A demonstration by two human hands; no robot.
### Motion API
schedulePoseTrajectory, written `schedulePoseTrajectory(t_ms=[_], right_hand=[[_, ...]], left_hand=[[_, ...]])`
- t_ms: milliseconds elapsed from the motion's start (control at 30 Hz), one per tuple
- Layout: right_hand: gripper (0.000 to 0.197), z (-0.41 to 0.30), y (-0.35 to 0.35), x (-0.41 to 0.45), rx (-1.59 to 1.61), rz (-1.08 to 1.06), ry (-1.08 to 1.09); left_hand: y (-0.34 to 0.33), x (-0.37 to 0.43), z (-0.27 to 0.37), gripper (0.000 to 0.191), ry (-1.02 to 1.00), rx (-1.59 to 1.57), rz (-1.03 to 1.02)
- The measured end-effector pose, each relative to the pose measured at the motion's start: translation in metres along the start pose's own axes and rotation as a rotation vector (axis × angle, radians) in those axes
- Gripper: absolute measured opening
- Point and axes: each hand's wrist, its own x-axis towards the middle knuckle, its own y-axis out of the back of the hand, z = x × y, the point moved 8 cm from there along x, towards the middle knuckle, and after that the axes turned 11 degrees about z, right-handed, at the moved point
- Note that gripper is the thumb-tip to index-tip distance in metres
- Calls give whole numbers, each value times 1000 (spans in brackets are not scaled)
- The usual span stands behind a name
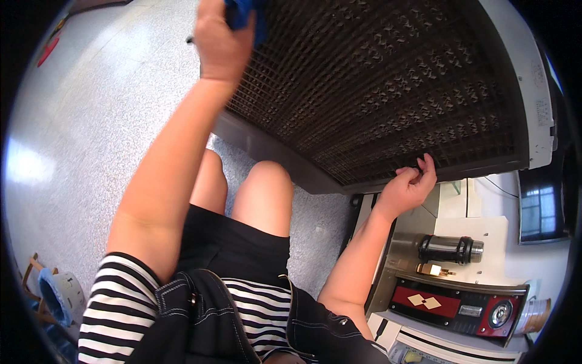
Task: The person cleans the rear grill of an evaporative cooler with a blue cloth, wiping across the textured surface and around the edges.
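Observation:
Before me stands a large evaporative air cooler with a dark grille (345, 104) of narrow slats. Corrugated brown pad material shows behind the slats. My left hand (223, 43) is at the top of the view, against the grille's left side, and grips a blue cloth (257, 20). The cloth is partly cut off by the picture's upper rim. Near the grille's lower right edge is my right hand (407, 186), its fingers loosely bent and nothing in them. Its fingertips are at the dark frame (482, 170); whether they press on it is hard to tell.
On the right, a cabinet holds a steel thermos (448, 249), a small gold-coloured object (434, 270) and a red-and-black speaker (457, 307). A television (543, 209) is beyond. A blue-lined bin (59, 293) and wooden stool (34, 268) stand lower left on the speckled floor (91, 113).

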Motion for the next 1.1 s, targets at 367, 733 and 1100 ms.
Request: schedulePoseTrajectory(t_ms=[367, 733, 1100], right_hand=[[44, 6, -1, 1, -2, -89, 47], [43, 10, 4, 2, -26, -62, -27], [42, 4, 2, 1, -27, -145, -24]], left_hand=[[-11, -22, 60, 40, 56, -261, -74], [-21, -39, 81, 47, 66, -229, -226], [-4, -29, 46, 36, 42, -41, -59]])
